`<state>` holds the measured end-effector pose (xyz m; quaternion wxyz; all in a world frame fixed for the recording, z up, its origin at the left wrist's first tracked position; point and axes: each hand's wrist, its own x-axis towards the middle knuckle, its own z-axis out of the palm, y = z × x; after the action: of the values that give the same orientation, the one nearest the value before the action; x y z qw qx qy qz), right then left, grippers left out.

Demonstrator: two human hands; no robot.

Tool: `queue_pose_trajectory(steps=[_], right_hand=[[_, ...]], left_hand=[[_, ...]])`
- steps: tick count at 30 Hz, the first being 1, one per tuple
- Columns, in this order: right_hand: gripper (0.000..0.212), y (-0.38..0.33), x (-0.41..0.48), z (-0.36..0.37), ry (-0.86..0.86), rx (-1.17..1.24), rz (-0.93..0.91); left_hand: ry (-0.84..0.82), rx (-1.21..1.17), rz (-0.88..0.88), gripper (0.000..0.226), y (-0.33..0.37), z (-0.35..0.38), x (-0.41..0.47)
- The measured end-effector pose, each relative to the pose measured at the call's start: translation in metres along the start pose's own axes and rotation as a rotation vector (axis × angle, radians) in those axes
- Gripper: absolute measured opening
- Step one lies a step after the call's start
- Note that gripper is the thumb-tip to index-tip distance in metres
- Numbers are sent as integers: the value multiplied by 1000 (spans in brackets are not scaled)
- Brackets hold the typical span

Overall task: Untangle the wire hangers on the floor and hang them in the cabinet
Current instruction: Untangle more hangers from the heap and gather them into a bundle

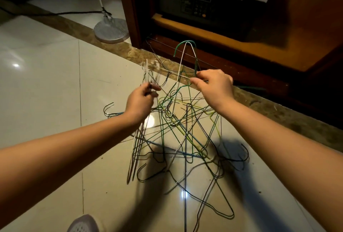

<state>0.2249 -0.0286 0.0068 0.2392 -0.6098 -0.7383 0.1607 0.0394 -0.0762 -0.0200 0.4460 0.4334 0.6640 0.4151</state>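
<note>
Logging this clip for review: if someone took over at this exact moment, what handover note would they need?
Left hand: grips a blurred bunch of hangers.
Right hand: pinches the green hanger at its neck, hook up.
The tangled pile lies on the floor in front of the cabinet.
Done: no hung hanger is in view.
Left: free each hanger and hang it.

Both arms reach forward, left hand (pixel 143 100) and right hand (pixel 213 85) each pinching wire hangers (pixel 187 41).
</note>
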Motion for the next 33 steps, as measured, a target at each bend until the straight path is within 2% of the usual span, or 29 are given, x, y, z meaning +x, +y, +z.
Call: queue_pose_trajectory(steps=[4, 8, 17, 24, 27, 30, 33], right_hand=[[24, 7, -2, 0, 44, 229, 173], [15, 0, -6, 12, 54, 284, 232], [14, -49, -20, 48, -66, 343, 41], [4, -48, -21, 54, -93, 486, 62], [12, -45, -28, 53, -122, 500, 15], [24, -38, -33, 50, -113, 434, -59], [28, -9, -37, 47, -158, 278, -5]], left_hand=[[141, -117, -65, 33, -1, -22, 17], [136, -245, -128, 27, -5, -26, 15], [-139, -355, -149, 22, 9, -3, -8], [-181, -392, -146, 23, 13, -4, -12], [-228, -394, -146, 32, 10, -6, -12], [-202, -387, -150, 21, 11, -8, -10], [-169, -272, -120, 14, 9, -9, -8]])
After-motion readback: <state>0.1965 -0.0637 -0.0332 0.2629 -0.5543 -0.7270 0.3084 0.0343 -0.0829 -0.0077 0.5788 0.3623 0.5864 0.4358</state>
